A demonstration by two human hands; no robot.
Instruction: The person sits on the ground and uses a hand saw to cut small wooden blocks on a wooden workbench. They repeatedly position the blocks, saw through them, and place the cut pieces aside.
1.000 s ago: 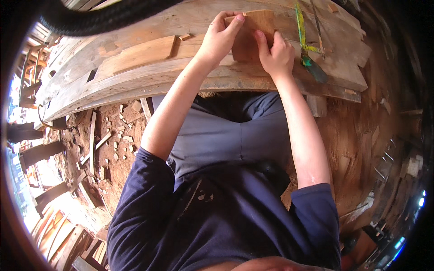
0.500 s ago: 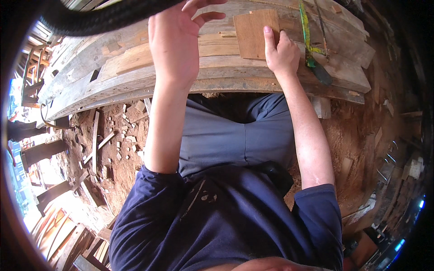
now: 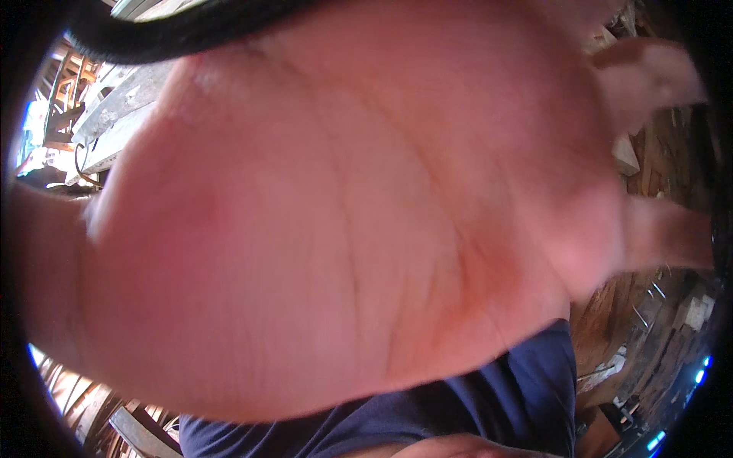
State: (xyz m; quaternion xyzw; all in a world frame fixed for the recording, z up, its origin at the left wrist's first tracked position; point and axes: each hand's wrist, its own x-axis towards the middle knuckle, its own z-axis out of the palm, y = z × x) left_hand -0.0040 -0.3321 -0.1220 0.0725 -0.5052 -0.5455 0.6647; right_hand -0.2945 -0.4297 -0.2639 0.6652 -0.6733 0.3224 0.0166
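My left hand [image 3: 351, 214] is right up against the head camera, palm toward it, filling most of the view and blurred at the fingers. Its fingers at the right are spread apart, and I see nothing held in it. My right hand is hidden behind it, as is the wooden board it held earlier. Part of my dark blue shirt [image 3: 519, 382] shows below the palm.
A weathered plank surface [image 3: 114, 122] shows at the upper left, with a wooden frame [image 3: 65, 91] beyond. Scrap wood [image 3: 634, 328] lies at the right and more stacked pieces [image 3: 92, 404] are at the lower left.
My left hand left the board and rose toward the camera, now covering most of the view. The board, my right hand and the green-yellow tool are no longer visible.
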